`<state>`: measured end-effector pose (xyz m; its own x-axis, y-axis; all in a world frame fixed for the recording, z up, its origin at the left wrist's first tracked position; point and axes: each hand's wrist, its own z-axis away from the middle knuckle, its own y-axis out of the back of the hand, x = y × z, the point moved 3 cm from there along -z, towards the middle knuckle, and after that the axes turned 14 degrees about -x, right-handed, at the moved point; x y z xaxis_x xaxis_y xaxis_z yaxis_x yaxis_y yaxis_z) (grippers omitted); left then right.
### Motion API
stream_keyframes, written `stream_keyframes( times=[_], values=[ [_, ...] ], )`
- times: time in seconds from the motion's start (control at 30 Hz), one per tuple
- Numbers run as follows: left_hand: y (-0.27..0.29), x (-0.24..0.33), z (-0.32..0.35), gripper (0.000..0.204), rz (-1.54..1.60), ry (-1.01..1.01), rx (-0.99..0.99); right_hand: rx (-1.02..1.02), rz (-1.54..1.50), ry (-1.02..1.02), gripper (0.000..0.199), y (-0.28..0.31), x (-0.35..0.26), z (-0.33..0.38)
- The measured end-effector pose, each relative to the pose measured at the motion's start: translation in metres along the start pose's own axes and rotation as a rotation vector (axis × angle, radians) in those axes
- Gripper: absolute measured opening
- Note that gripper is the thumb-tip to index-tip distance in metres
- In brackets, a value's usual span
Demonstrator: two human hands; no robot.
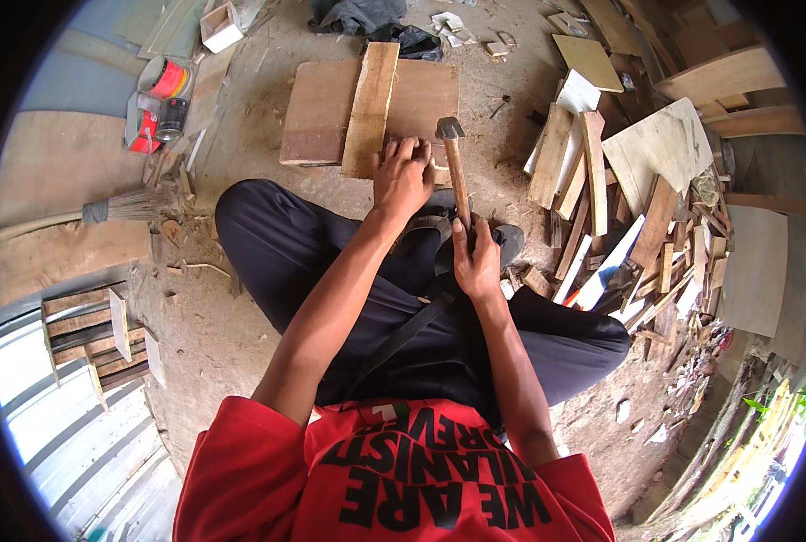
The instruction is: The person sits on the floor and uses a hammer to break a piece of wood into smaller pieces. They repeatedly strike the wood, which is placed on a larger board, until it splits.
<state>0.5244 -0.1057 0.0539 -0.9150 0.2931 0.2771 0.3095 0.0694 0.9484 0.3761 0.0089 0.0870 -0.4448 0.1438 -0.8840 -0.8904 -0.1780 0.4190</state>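
Observation:
My right hand (477, 257) is wrapped round the handle of a hammer (458, 172), held upright with its dark head at the far end. My left hand (403, 176) is closed, its fingers bent at the near edge of a brown wooden box (426, 95). Whatever those fingers pinch is hidden from view. Just left of them, a rough wooden plank (367, 108) lies across the top of the box, running away from me.
My crossed legs in dark trousers are close below the box. Scrap wood (593, 172) is heaped at the right. Paint cans (164, 79), a broom (127, 210) and a slatted wooden piece (96, 334) are at the left. Black cloth or plastic (358, 16) lies beyond the box.

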Motion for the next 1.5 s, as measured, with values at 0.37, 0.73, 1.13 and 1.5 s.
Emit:
stream_keyframes(
  times=[0.37, 0.73, 1.13, 1.5],
  values=[
    [0.0, 0.001, -0.001, 0.028, 0.008, 0.015, -0.005, 0.023, 0.048, 0.11, 0.027, -0.002, -0.005, 0.002],
    [0.0, -0.002, 0.0, 0.028, 0.008, 0.019, -0.001, 0.014, 0.088, 0.129, 0.025, -0.005, -0.001, 0.005],
    [-0.004, -0.001, -0.003, 0.029, 0.065, 0.011, -0.016, 0.007, 0.1, 0.042, 0.03, -0.002, 0.009, 0.001],
    [-0.003, -0.002, -0.002, 0.028, 0.066, 0.014, 0.009, 0.05, 0.07, 0.088, 0.029, 0.001, -0.004, 0.005]
  ],
)
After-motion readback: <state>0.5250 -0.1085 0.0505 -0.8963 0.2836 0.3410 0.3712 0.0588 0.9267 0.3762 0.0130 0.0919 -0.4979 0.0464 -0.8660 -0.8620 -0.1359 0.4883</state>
